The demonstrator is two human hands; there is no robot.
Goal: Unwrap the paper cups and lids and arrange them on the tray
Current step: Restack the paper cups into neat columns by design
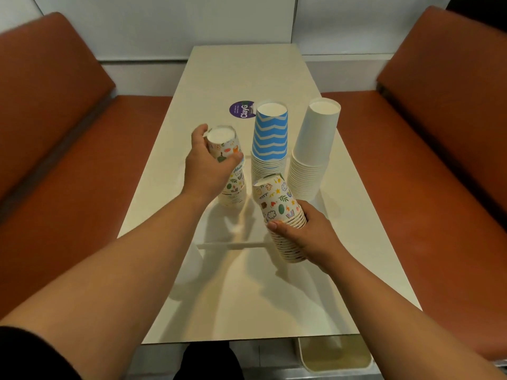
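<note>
While gripped, cup stack (pixel 285 218) within right fingers (pixel 277 225)

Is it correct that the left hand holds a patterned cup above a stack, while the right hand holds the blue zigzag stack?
Not quite. In the head view the right hand holds a tilted patterned stack; the blue zigzag stack stands untouched behind it. The left hand does hold a patterned cup above a stack.
</note>
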